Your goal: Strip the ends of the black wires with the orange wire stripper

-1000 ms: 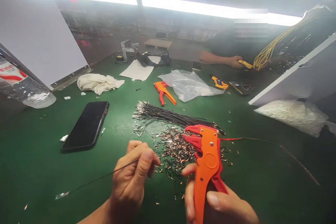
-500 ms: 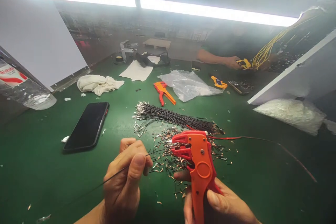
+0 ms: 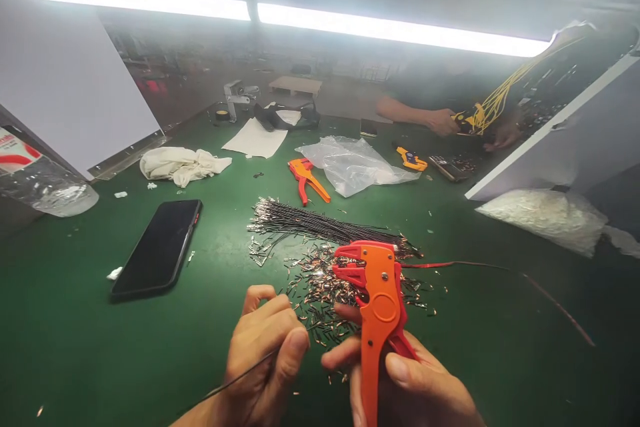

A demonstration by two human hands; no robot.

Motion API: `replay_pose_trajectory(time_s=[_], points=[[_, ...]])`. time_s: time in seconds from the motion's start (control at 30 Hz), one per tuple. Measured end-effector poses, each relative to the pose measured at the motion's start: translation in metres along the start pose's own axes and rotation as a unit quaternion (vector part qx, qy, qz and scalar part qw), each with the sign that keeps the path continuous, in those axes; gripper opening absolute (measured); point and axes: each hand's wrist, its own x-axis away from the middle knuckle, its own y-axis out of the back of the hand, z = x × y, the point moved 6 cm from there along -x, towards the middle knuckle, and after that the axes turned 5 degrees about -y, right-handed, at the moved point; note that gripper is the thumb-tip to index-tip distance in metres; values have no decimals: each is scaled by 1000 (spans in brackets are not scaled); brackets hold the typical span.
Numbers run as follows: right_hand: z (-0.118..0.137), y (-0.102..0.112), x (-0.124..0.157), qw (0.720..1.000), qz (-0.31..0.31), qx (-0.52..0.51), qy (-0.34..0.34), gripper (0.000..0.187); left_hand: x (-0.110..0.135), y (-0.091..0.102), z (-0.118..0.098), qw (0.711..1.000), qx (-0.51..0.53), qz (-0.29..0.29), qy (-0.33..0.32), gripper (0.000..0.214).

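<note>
My left hand (image 3: 267, 353) pinches a thin black wire (image 3: 240, 375) between thumb and fingers, its length trailing down to the lower left. Upright in my right hand (image 3: 425, 373) is an orange and red wire stripper (image 3: 379, 300), with its jaws pointing left. I see no wire between those jaws, and the left hand sits below and left of them. Behind the tool lies a bundle of black wires (image 3: 320, 221) with bright metal ends. Short wire scraps (image 3: 320, 287) with bits of copper are scattered under and around the jaws.
A black phone (image 3: 157, 247) lies at left. Farther back are a white cloth (image 3: 185, 165), a second wire stripper (image 3: 306, 180), a plastic bag (image 3: 355, 160) and a yellow tool (image 3: 411, 158). Across the table a co-worker's hand (image 3: 443, 121) holds a yellow tool near yellow wires (image 3: 500, 103).
My left hand has moved right and down, drawing the black wire away from the stripper's jaws. The stripper stays nearly in place in my right hand. The view has shifted slightly.
</note>
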Motion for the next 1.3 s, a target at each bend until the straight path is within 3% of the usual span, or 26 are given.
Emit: replay_pose_trajectory(time_s=[0.3,0.4,0.53,0.7,0.77,0.87,0.97,1.13,1.3], points=[[0,-6,-2,1000,-8,-14,23,44,-3,-6,0,1000,-13,19,-18,26],[2,0,3,995,-73,68,24,45,-3,-6,1,999,-27,13,-13,27],[19,6,15,936,-204,279,70,30,-3,1,6,998,-54,-21,-12,26],[30,4,20,940,-235,210,135,38,-8,2,5,996,-86,-6,-35,25],[29,2,17,952,-220,166,132,37,-8,0,4,994,-96,4,-49,25],[25,-7,10,988,-113,17,99,31,-5,-3,4,992,-110,6,-64,25],[24,-8,5,993,-60,-67,78,31,-2,-5,7,991,-117,5,-67,27],[15,-2,0,997,-36,-63,32,46,1,-6,15,991,-122,13,-53,27],[8,-7,0,999,-30,-34,6,48,2,-8,17,989,-127,35,-67,28]])
